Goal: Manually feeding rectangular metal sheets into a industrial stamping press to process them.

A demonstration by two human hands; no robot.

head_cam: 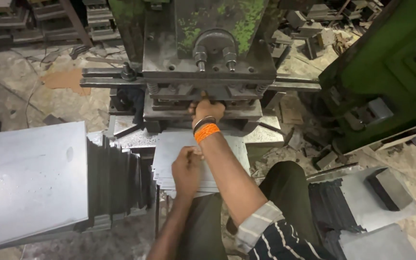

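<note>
The right hand [207, 110] reaches far into the gap of the grey, green-flecked press [208, 48], its grip closed on something hidden there. The left hand [186, 168] presses flat, fingers curled, on the near stack of thin grey metal sheets [232, 149]. A larger sheet pile [30, 183] lies left; dark blocks [388, 188] lie right.

A: The press [208, 62]?
B: Dark steel, matt and greasy, its green paint flaking.
A: And the sheet stack [169, 149] under the left hand [187, 169]?
B: Thin grey metal, smooth, dull sheen. The big sheet [30, 183] looks glossier.
A: The right hand [208, 110]?
B: It wears 2 wristbands [205, 129]: 1 orange thread, 1 dark. The cuff [256, 225] is striped cloth.
</note>
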